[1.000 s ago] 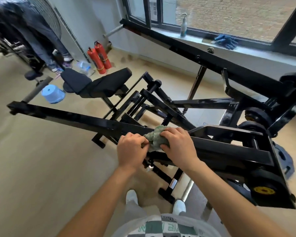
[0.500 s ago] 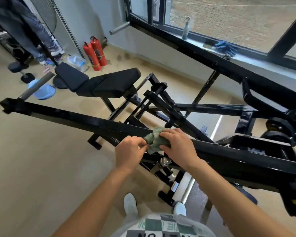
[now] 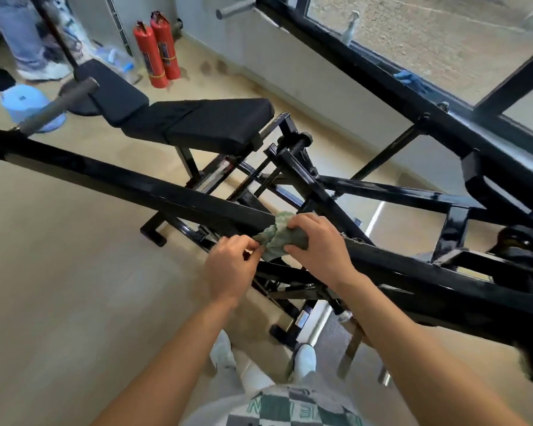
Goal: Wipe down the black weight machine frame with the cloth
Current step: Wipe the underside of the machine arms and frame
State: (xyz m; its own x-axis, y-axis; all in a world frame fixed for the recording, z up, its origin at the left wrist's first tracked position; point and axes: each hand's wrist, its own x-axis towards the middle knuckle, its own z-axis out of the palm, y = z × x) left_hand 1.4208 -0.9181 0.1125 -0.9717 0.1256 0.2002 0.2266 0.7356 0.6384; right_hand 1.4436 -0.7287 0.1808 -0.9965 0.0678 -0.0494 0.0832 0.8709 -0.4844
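— why is the cloth (image 3: 279, 238) bunched up like that on the bar?

— it's draped over the top edge of the long black frame (image 3: 142, 187), right where the sloping beam runs between the two hands. wadded like that it gives a thick pad to press against the metal, i'd guess.

— and both hands on it?

— the right hand (image 3: 317, 244) sits on top, fingers (image 3: 302, 221) curled over and clamped on the cloth, pinning it to the beam. the left hand (image 3: 231, 267) is just beside it, lower down, fingers (image 3: 254, 245) pinched together on a hanging corner of the cloth. looks like it's gathering the loose end so it doesn't flap or catch on the struts underneath.

— why stand there, side-on?

— the beam crosses in front of the body, so the arms can reach over it and push along its length. the feet are planted close to the base.

— much left to do?

— i'd say plenty. the beam stretches well off to the left, and there's the bench (image 3: 203, 123) and the far rails by the window (image 3: 443, 35) with no cloth near them.
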